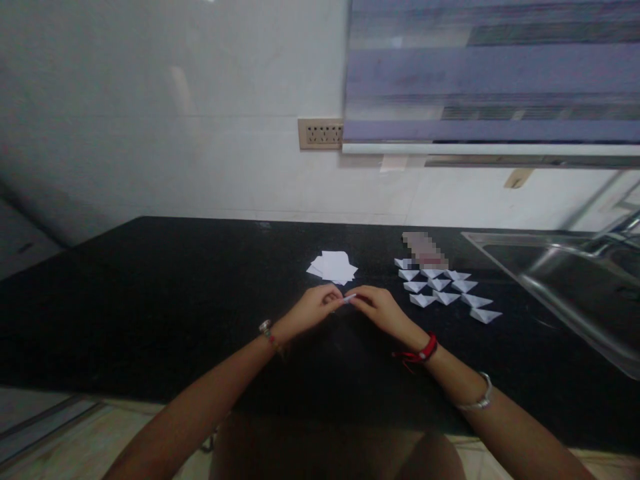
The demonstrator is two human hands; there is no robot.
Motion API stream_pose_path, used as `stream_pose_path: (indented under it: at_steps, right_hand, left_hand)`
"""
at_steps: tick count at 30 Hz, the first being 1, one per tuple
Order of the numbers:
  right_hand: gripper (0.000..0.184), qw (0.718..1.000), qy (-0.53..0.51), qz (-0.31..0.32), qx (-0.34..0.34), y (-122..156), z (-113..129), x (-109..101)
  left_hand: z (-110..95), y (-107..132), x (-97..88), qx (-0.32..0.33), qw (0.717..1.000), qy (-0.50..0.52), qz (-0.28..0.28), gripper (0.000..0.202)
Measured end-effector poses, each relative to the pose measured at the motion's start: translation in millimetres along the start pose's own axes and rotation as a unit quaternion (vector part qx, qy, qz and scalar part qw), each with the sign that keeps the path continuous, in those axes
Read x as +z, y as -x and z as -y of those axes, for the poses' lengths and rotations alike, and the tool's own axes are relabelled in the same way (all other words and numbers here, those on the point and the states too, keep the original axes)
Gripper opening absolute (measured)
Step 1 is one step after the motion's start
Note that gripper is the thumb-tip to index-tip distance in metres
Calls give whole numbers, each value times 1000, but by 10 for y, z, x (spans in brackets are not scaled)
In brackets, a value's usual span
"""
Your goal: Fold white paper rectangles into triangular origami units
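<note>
Between my two hands is a small folded piece of white paper (349, 299), pinched at both ends just above the dark counter. My left hand (316, 305) grips its left end with thumb and fingers. The other end is held by my right hand (377, 307), thumb below and fingers over it. Most of the paper is hidden by my fingertips. Right behind my hands lies a loose stack of white paper squares (336, 267). To the right, several small folded paper shapes (445, 297) with pointed ends sit in rough rows.
A black countertop (150, 307) runs along the tiled wall. A pixelated flat object (425, 248) lies behind the folded shapes. At the right is a steel sink (560, 267) with a faucet (620, 230). A wall socket (320, 134) is beside a purple striped blind (490, 73).
</note>
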State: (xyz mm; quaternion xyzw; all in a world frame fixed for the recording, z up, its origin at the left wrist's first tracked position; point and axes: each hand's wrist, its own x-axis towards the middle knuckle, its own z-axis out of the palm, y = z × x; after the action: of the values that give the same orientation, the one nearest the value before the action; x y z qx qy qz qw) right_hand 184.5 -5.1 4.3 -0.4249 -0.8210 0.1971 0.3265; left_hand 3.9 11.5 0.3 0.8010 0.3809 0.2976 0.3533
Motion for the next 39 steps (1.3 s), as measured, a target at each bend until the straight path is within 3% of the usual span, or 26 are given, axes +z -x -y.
stream_pose_path:
  at_steps: [6,10,19,28,39]
  right_hand:
    - [20,997,-33,-33,59,2,-39,46]
    - [20,992,-84,-36,84,-3,-49,60]
    - [13,999,-14,-28,17,3,28,51]
    - [14,998,-32,-52,18,1,-1,43]
    - [13,996,-38,-73,38,3,27,74]
  left_hand:
    - [7,3,57,-34,996,82,18,14]
    - [-62,17,70,-31,998,51,7,10]
    - [-48,48,108,14,998,-55,-24,12]
    - [-23,39,148,-8,998,55,-26,15]
    - [8,25,167,-32,995,80,-45,17]
